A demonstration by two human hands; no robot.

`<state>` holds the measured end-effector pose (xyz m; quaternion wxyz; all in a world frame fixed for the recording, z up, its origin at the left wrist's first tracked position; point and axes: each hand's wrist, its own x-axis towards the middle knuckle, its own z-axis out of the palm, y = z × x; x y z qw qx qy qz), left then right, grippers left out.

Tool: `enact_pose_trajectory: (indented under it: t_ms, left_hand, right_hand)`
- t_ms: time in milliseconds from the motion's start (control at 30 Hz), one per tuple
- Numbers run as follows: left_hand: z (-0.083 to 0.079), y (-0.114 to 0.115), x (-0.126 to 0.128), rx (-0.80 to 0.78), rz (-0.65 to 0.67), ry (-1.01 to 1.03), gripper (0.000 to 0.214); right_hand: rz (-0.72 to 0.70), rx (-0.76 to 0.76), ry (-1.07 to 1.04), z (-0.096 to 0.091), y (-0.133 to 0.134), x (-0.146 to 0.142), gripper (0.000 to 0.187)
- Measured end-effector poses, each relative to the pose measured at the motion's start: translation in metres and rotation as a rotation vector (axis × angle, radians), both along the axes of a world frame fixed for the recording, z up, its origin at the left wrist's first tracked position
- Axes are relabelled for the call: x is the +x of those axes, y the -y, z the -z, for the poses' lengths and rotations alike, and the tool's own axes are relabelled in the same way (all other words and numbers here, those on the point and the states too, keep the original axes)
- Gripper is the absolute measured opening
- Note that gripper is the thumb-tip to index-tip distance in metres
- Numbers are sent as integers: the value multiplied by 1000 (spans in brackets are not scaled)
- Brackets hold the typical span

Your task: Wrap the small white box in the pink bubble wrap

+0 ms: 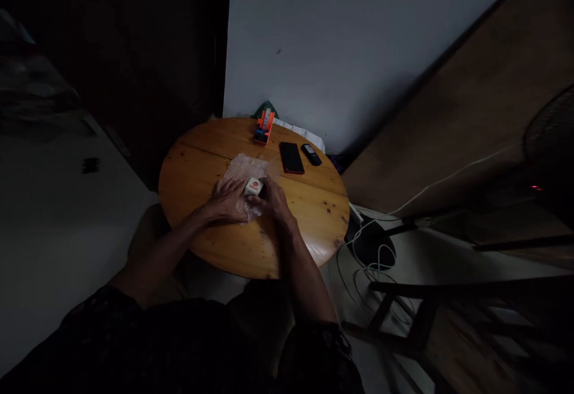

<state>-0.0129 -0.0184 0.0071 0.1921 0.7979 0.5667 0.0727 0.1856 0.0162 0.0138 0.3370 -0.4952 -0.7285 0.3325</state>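
A small white box (pixel 253 186) with a red print on top rests on a sheet of clear bubble wrap (pixel 246 167), which is spread on the round wooden table (pixel 210 137). From the left, my left hand (pixel 228 201) lies over the bubble wrap and holds it down, its fingertips close to the box. On the other side, my right hand (pixel 274 199) has its thumb and fingers bent around the near right corner of the box. The undersides of both hands are hidden.
Behind the hands stands an orange tape dispenser (pixel 264 127). A dark smartphone (pixel 291 158) and a small keypad phone (pixel 311 154) lie to its right. White cables (pixel 379 262) coil on the floor at right, near a dark wooden chair or stool frame (pixel 417 322). A wall (pixel 314 41) rises behind the table.
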Motion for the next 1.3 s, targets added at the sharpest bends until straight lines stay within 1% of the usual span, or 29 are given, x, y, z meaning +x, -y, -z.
enact_pose_trajectory:
  t_ms: [67, 100, 233, 333, 433, 533, 600, 733, 867, 933, 1000, 1033, 1133, 1167, 1233, 1300]
  left_hand:
    - [-1, 0, 1, -5, -9, -3, 113]
    - [-2, 0, 1, -2, -10, 2, 113]
    - [-1, 1, -2, 22, 9, 46, 113]
    - [3, 1, -4, 31, 18, 60, 113]
    - [5, 0, -4, 41, 12, 64, 112]
    - [4, -1, -3, 27, 11, 56, 114]
    - [1, 0, -4, 30, 11, 68, 111]
    - [-8, 13, -9, 111, 18, 90, 90]
    - [-14, 38, -18, 161, 53, 32, 78]
    - [-14, 50, -18, 181, 85, 19, 74]
    - [-13, 59, -15, 207, 108, 28, 62]
    - [-12, 62, -13, 225, 114, 37, 52]
    - [-8, 64, -5, 292, 109, 65, 17]
    - [-7, 63, -3, 308, 107, 71, 12]
    - [-6, 62, 0, 337, 105, 81, 17]
    - [-7, 61, 2, 371, 108, 103, 20]
  right_hand:
    - [-30, 16, 88, 2, -1, 1, 53]
    - [-38, 6, 98, 3, -2, 2, 53]
    - [-52, -56, 29, 6, -3, 10, 48]
    - [-73, -76, -2, 7, -4, 13, 44]
    - [-66, -87, -18, 7, -4, 13, 43]
    - [-68, -111, -60, 7, -4, 13, 45]
    - [-81, -127, -86, 7, -3, 14, 46]
    - [-99, -144, -117, 7, -2, 15, 49]
    - [-106, -183, -185, 5, -4, 17, 65]
    - [-91, -208, -225, 0, -4, 20, 68]
    - [-74, -207, -251, -8, -3, 24, 64]
    - [-69, -199, -256, -12, -2, 26, 60]
    - [-71, -172, -262, -21, 2, 32, 44]
    - [-72, -169, -265, -22, 3, 32, 41]
    - [-77, -177, -276, -21, 4, 31, 37]
    - [-85, -194, -289, -16, 3, 26, 39]
